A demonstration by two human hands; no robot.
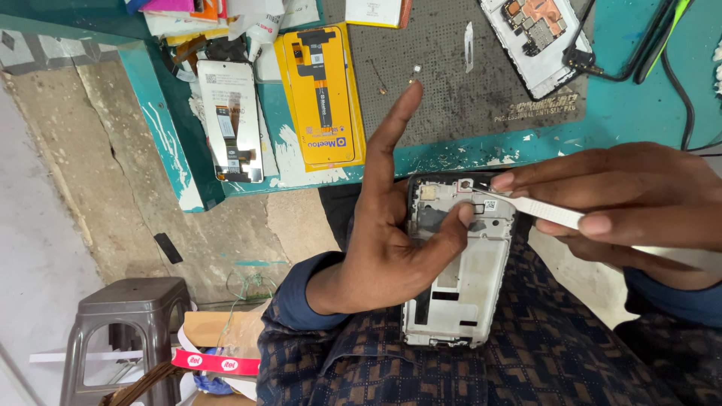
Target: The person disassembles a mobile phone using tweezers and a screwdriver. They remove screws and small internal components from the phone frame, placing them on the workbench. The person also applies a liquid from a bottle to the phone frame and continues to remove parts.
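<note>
Currently the phone mid-frame [460, 263] sits over the lap, stripped: no board or screen in it, bare white shell. Left hand [383, 240] grips it from the side, thumb pressed on the upper part, index finger pointing up and free. Right hand [624, 203] has its fingers pinched on white tweezers [526, 207], tip at the camera cut-out near the frame's top edge. Looks mid-teardown or early refit; logic board [538, 34] lies well apart on the grey mat [451, 83], spare display panels [320, 94] beside it

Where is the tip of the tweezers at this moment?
In the head view, right of centre, the tweezers held by the right hand touch the top of the phone frame, just above the left hand's thumb.
</note>
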